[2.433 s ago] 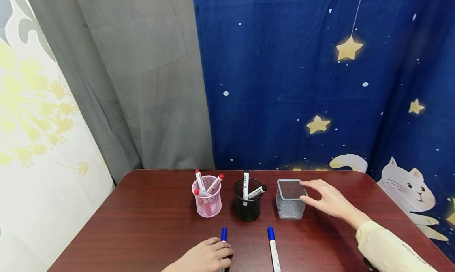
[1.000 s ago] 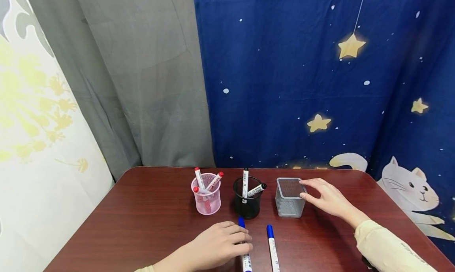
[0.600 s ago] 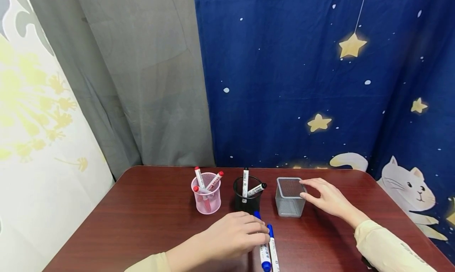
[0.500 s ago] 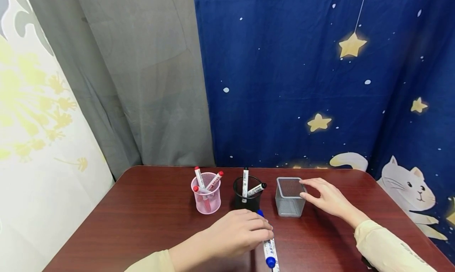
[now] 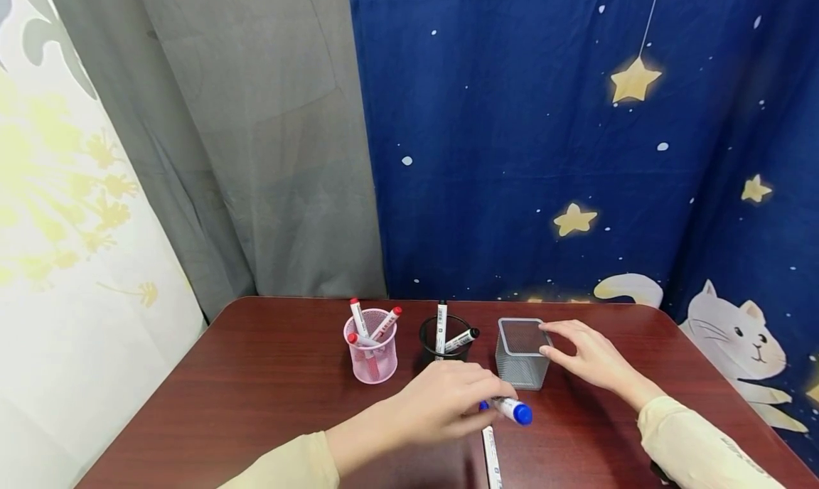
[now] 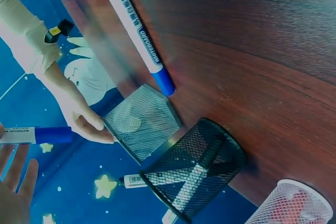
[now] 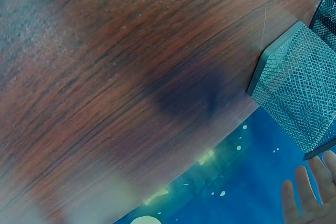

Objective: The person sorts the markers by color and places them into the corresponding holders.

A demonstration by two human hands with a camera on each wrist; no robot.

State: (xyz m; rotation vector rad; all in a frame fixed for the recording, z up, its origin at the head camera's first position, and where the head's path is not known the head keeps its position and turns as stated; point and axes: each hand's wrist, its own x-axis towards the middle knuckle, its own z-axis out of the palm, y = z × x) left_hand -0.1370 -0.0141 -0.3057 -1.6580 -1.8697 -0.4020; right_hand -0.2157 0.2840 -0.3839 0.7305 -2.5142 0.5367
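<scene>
In the head view my left hand point(image 5: 448, 400) pinches a blue-capped whiteboard marker point(image 5: 510, 408), lifted above the table and tilted to the right. In the left wrist view that held marker point(image 6: 37, 135) lies across the fingers. A second blue whiteboard marker point(image 5: 491, 455) lies on the table below the hand; its upper part is partly covered. My right hand point(image 5: 591, 357) rests with extended fingers and thumb at the rim of a square grey mesh pen holder point(image 5: 521, 372). No marker shows inside that holder.
A black mesh pen cup point(image 5: 426, 359) with two black-capped markers stands left of the grey holder, partly behind my left hand. Farther left is a pink mesh cup point(image 5: 377, 368) with red-capped markers. Curtains point(image 5: 486, 155) hang behind the table point(image 5: 269, 389).
My left hand has carried the blue marker from the table's front middle rightward and upward, turning it toward the grey holder. The right hand has stayed at the holder's rim.
</scene>
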